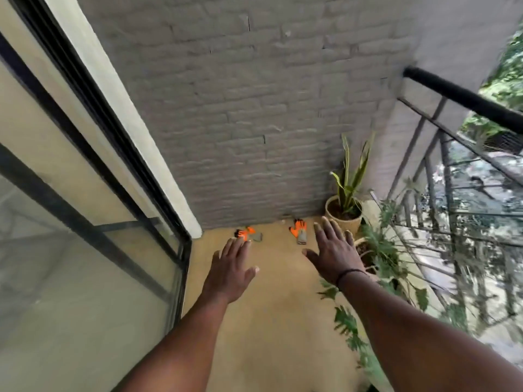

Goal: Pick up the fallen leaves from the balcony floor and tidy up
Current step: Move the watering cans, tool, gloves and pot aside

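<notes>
Reaching forward, both hands, left (232,268) and right (332,250), spread flat and empty above the floor (271,321)

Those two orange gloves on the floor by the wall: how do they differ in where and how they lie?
The left glove lies nearer the glass door, crumpled and turned sideways; the right glove lies nearer the potted plant, stretched out flat with its grey cuff pointing toward the camera. The left hand hovers just before the left glove, while the right hand sits beside the right glove. Both gloves are orange and grey, unworn, on the floor.
</notes>
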